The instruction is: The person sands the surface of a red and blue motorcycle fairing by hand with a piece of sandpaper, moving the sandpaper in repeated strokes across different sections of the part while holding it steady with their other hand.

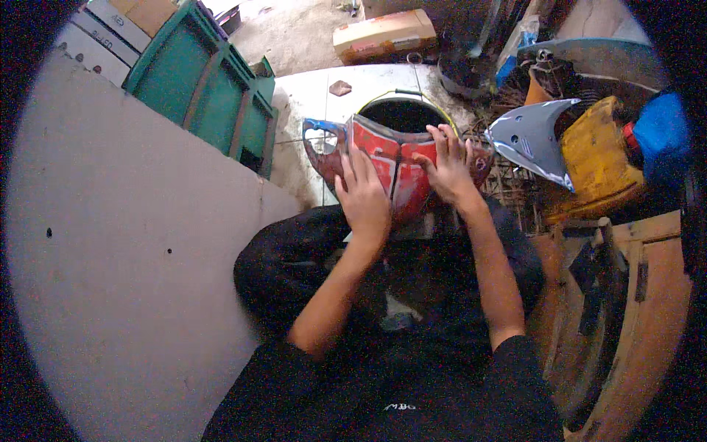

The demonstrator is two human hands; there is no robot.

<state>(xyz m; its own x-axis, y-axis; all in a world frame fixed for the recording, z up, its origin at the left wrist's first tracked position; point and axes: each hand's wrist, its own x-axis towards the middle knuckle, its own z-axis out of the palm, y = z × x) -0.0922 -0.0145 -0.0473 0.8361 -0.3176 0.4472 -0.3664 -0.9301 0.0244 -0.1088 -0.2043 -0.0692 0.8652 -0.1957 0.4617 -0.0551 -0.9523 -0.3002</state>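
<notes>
A worn red vehicle body panel (401,177), with dark borders and a cut-out at its left end, stands tilted over my crossed legs. My left hand (361,191) lies on its left half with fingers stretched out. My right hand (449,166) touches the right half near the top edge, fingers apart and slightly bent. Just behind the panel is a dark round tub (398,109) with a yellow band on its rim. A small brown diamond-shaped piece (340,88) lies on the white tiles (309,88).
A pale wall (110,236) and green wooden frame (169,74) line the left. At right are a grey panel (526,136), yellow container (593,162), blue object (659,132) and wooden furniture (644,309). A cream box (383,37) sits at the back.
</notes>
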